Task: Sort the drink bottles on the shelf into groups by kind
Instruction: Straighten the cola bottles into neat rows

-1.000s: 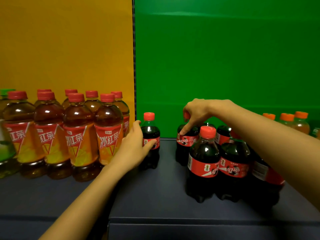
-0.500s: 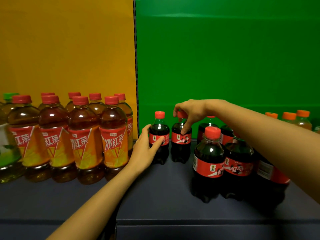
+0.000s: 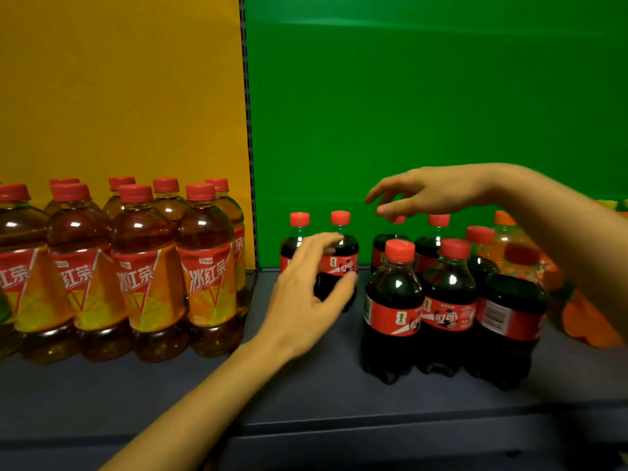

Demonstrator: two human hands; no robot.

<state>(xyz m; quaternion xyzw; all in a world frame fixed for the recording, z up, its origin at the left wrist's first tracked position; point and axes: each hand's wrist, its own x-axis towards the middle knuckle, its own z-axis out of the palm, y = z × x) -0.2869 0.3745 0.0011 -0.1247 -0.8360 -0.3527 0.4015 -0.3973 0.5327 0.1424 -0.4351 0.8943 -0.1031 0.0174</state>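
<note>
On the dark shelf (image 3: 306,402), iced tea bottles (image 3: 204,266) stand grouped at the left, before the yellow panel (image 3: 119,96). Two small cola bottles (image 3: 345,263) stand side by side against the green panel (image 3: 424,96). The blurred left hand (image 3: 306,294), fingers spread, is just in front of them. The right hand (image 3: 428,193) hovers with relaxed fingers above the caps of the cola cluster (image 3: 397,300). Orange soda bottles (image 3: 502,219) stand behind, at the right.

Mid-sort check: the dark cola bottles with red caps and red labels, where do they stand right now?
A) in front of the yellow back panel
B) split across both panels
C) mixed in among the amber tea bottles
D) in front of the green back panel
D: all the dark cola bottles stand on the dark shelf before the green back panel, right of the divider; only the amber tea bottles stand before the yellow back panel.
</note>
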